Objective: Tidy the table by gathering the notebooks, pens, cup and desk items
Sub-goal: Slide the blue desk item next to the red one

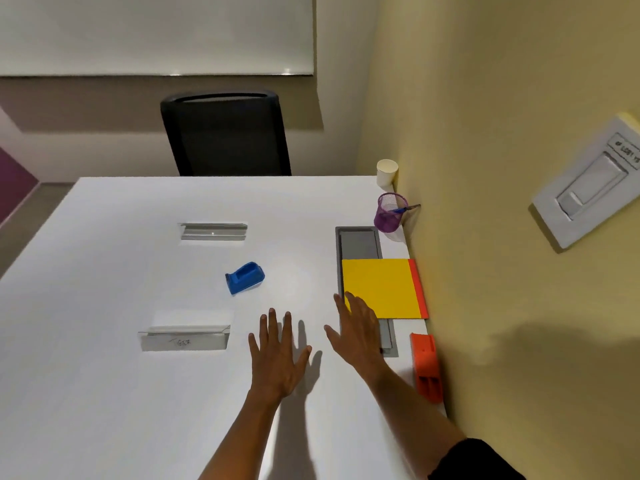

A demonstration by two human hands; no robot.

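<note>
A yellow notebook with an orange-red spine strip lies by the right wall on the white table. Behind it stands a purple mesh pen holder with a blue pen leaning out, and a white paper cup at the far corner. A blue tape dispenser sits mid-table. An orange stapler-like item lies near the wall. My left hand hovers flat with fingers spread, holding nothing. My right hand is flat, fingertips at the notebook's near left corner.
A grey cable tray lid is set into the table under the notebook. Two clear name-card holders stand left of centre. A black chair is behind the far edge. The yellow wall bounds the right side.
</note>
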